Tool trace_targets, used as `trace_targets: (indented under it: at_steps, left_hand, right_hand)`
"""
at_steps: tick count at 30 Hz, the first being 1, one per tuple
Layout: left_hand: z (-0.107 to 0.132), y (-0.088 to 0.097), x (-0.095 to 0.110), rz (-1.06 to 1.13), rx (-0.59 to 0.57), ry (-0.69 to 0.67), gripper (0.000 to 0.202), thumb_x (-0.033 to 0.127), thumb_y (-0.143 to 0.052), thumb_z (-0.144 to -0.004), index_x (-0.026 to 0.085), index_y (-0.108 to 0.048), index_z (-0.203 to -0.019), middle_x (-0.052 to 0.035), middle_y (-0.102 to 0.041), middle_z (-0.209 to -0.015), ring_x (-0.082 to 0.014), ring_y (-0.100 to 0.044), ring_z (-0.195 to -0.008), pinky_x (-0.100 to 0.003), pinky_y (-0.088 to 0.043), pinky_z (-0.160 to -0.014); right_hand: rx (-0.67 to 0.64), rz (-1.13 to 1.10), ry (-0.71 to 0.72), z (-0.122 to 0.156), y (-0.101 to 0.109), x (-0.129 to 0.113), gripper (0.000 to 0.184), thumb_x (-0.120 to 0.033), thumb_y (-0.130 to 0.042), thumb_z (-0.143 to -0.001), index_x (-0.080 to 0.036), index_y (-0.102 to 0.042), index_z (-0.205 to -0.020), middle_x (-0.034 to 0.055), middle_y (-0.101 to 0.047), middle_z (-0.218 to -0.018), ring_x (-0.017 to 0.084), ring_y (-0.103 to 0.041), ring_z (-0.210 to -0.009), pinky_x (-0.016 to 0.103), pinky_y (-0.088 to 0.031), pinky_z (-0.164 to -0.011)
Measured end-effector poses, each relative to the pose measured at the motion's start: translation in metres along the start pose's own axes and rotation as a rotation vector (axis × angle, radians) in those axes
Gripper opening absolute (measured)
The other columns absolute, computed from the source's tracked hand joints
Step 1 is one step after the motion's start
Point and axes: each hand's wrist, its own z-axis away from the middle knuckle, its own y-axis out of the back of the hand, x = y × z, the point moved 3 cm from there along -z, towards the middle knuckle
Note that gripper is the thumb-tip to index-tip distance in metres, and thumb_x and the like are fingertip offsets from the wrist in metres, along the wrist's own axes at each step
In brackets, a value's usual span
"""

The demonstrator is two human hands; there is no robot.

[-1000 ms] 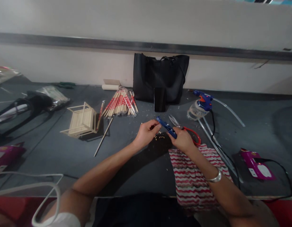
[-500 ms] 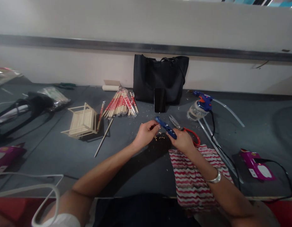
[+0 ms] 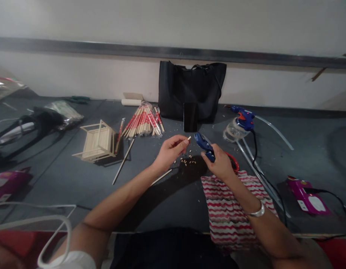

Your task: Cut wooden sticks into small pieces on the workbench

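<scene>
Between the thumb and fingers of my left hand [image 3: 173,149] a short piece of wooden stick [image 3: 189,138] is pinched, its pale end sticking out. My right hand [image 3: 221,163] grips a blue hand cutter [image 3: 202,142], whose head points up and left, apart from the stick. Several tiny cut wooden bits [image 3: 185,161] lie scattered on the grey table [image 3: 173,209] below my hands. Under my left forearm rests a thin stick [image 3: 161,177]. Red-handled scissors [image 3: 233,163] are partly hidden behind my right hand.
A small stick-built frame [image 3: 98,144] stands left, near wrapped chopsticks [image 3: 143,121] and a loose stick [image 3: 123,161]. At the back are a black bag [image 3: 191,89] and a phone [image 3: 190,117]. To the right lie a glue gun [image 3: 242,116], a striped cloth [image 3: 226,209] and a purple box [image 3: 307,196].
The cutter has moved right and away from my left hand, its jaws now clear of the stick. A thin stick now shows beside my left forearm.
</scene>
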Motion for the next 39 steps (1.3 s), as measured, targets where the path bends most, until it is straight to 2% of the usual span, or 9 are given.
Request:
trace_targets:
  at_steps: [5,11,19,31,37,39]
  left_hand:
    - [0.006,-0.008,0.001,0.045,-0.072,-0.029,0.039,0.056,-0.074,-0.078,0.017,-0.069,-0.083,0.0056,-0.047,-0.056,-0.0064,-0.038,-0.048,-0.021,-0.03,-0.045]
    - [0.007,-0.009,0.001,-0.01,-0.094,-0.076,0.044,0.061,-0.073,-0.077,0.017,-0.067,-0.078,0.0048,-0.049,-0.057,-0.0074,-0.041,-0.051,-0.021,-0.033,-0.048]
    - [0.006,-0.005,0.01,-0.093,-0.167,-0.19,0.05,0.064,-0.073,-0.076,0.015,-0.064,-0.07,0.0037,-0.052,-0.058,-0.0077,-0.045,-0.054,-0.021,-0.037,-0.052]
    - [0.007,-0.004,0.006,-0.183,-0.185,-0.294,0.049,0.063,-0.067,-0.082,0.015,-0.069,-0.076,0.0011,-0.058,-0.063,-0.0092,-0.048,-0.058,-0.021,-0.043,-0.057]
    - [0.007,-0.002,0.009,-0.225,-0.199,-0.308,0.05,0.063,-0.067,-0.083,0.014,-0.07,-0.075,0.0008,-0.057,-0.062,-0.0091,-0.047,-0.057,-0.021,-0.042,-0.055]
    - [0.006,-0.002,0.009,-0.227,-0.201,-0.31,0.048,0.062,-0.067,-0.084,0.014,-0.069,-0.074,0.0011,-0.057,-0.061,-0.0093,-0.047,-0.057,-0.022,-0.042,-0.055]
  right_hand:
    - [0.005,-0.066,0.094,0.0,-0.003,-0.004,0.02,-0.037,-0.055,-0.088,-0.022,-0.054,-0.101,0.0103,-0.067,-0.094,0.027,-0.065,-0.089,0.041,-0.052,-0.081]
    - [0.013,-0.045,0.13,0.001,0.0,-0.007,0.02,-0.031,-0.055,-0.086,-0.022,-0.053,-0.105,0.0118,-0.068,-0.098,0.029,-0.065,-0.094,0.044,-0.053,-0.085]
    - [0.033,-0.04,0.202,0.005,-0.001,-0.005,0.044,-0.019,-0.055,-0.075,-0.019,-0.053,-0.119,0.0145,-0.067,-0.111,0.031,-0.062,-0.104,0.048,-0.051,-0.092]
    - [-0.049,-0.053,0.16,0.005,0.003,-0.008,0.048,-0.025,-0.059,-0.077,-0.019,-0.054,-0.124,0.014,-0.066,-0.112,0.032,-0.06,-0.104,0.05,-0.05,-0.094]
    - [-0.046,-0.049,0.151,0.006,0.003,-0.01,0.06,-0.024,-0.058,-0.075,-0.017,-0.049,-0.133,0.0155,-0.065,-0.118,0.032,-0.059,-0.108,0.051,-0.049,-0.095]
    - [-0.04,-0.06,0.15,0.006,0.001,-0.011,0.057,-0.022,-0.057,-0.074,-0.019,-0.051,-0.131,0.014,-0.066,-0.118,0.032,-0.06,-0.109,0.05,-0.049,-0.095]
